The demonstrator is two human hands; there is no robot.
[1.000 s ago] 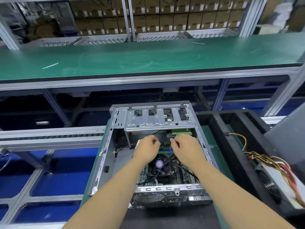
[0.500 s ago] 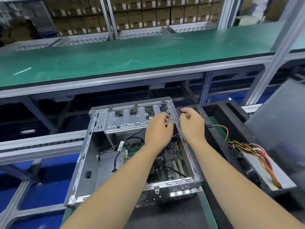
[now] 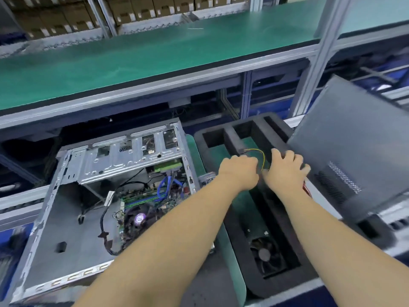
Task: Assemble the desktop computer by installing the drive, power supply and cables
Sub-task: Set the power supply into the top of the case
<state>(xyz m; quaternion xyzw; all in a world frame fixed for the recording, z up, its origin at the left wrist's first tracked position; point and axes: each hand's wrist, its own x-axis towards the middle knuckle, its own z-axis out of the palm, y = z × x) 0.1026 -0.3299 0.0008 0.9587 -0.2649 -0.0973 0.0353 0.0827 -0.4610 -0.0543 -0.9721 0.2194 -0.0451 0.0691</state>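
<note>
Over the black foam tray [image 3: 234,220], right of the open computer case [image 3: 66,218], both hands meet above the power supply [image 3: 267,255] in its pocket. Left hand [image 3: 240,171] curls around the yellow cable [image 3: 261,155]; right hand [image 3: 285,169] curls too, its hold hidden. A grey side panel [image 3: 354,147] crowds the tray's right edge.

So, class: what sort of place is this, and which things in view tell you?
Probably a computer assembly line: an open desktop case at a station, a long green-matted workbench behind it, and stacked cardboard boxes on shelving.
</note>
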